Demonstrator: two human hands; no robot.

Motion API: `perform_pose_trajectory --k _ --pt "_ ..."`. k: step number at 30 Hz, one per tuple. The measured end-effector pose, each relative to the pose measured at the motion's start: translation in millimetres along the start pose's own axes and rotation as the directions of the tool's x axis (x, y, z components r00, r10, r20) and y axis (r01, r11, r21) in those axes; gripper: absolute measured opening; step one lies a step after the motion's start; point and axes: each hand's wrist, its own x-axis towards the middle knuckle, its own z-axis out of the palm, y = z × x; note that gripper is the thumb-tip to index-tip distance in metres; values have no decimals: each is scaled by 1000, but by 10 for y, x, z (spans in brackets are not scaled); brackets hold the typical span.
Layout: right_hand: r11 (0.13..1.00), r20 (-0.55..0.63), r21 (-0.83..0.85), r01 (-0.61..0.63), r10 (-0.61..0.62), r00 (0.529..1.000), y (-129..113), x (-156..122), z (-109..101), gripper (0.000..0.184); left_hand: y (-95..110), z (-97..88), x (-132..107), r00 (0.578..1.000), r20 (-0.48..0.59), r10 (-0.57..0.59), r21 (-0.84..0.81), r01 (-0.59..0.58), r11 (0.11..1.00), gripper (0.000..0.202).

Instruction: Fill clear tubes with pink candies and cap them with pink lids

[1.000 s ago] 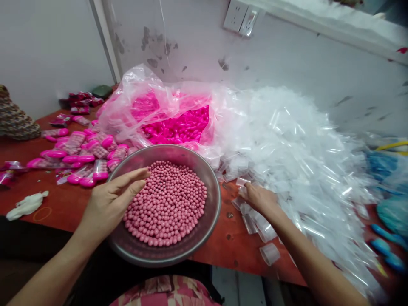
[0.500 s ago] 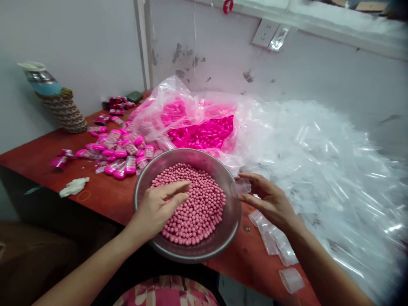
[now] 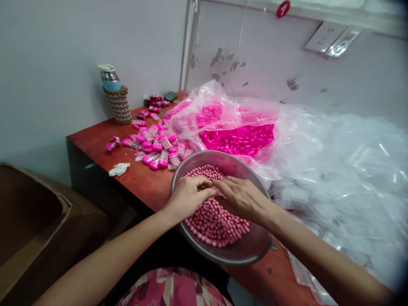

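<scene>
A metal bowl (image 3: pixel 219 257) holds a heap of small pink balls (image 3: pixel 213 225). My left hand (image 3: pixel 193 193) is over the balls, its thumb and fingers curled together; what they hold, if anything, is hidden. Fingertip to fingertip with it, my right hand (image 3: pixel 240 195) reaches in from the right, bent around a small clear plastic cup that is mostly covered by the fingers. Behind the bowl lies an open plastic bag (image 3: pixel 219 89) of bright pink caps (image 3: pixel 239 138). Left of it, small filled bottles (image 3: pixel 159 144) with pink caps are piled up.
Clear plastic cups (image 3: pixel 344 170) are heaped across the right side of the red table (image 3: pixel 146 182). A flask in a woven sleeve (image 3: pixel 117 102), small dark red packets (image 3: pixel 156 102) and a crumpled white tissue (image 3: pixel 119 169) are at the left. An open cardboard box (image 3: pixel 66 204) stands lower left.
My right hand has carried the clear cup from the bowl's right rim to above the balls, meeting my left hand. The left fingers have curled in. The view has turned left.
</scene>
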Motion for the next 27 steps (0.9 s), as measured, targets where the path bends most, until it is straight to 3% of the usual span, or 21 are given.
perform_pose_trajectory --k 2,6,9,12,15,18,21,24,26,27 --pt "999 20 21 33 -33 999 34 56 106 22 -37 -16 21 1000 -10 -11 36 11 999 16" --pt "974 -134 226 -14 45 990 36 58 229 44 -75 -16 66 990 -76 -118 -139 107 984 21" --pt "998 -161 61 -34 44 986 5 30 193 42 -81 -14 87 980 -61 -189 -254 167 953 23" --pt "986 -71 -164 -1 -10 997 61 29 144 34 -75 -15 81 988 -111 -112 -168 92 981 24" --pt "941 116 -321 106 -72 991 177 48 216 24 -77 -17 70 974 -220 46 -34 -55 998 29" --pt "903 264 -343 259 -172 949 181 101 425 20 -101 -15 72 970 -239 48 -108 -76 991 30" --pt "949 287 -137 284 -236 928 45 198 635 17 -122 -21 71 967 -252 32 -165 -75 983 27" --pt "966 268 237 101 -165 949 -68 275 680 17 -124 -42 53 952 -301 57 -132 -101 986 26" --pt "864 259 495 -92 -46 965 -74 272 599 21 -124 -57 41 943 -326 70 -104 -110 988 27" --pt "765 261 620 -177 11 965 -60 252 538 23 -125 -62 38 941 -332 72 -96 -110 989 28"
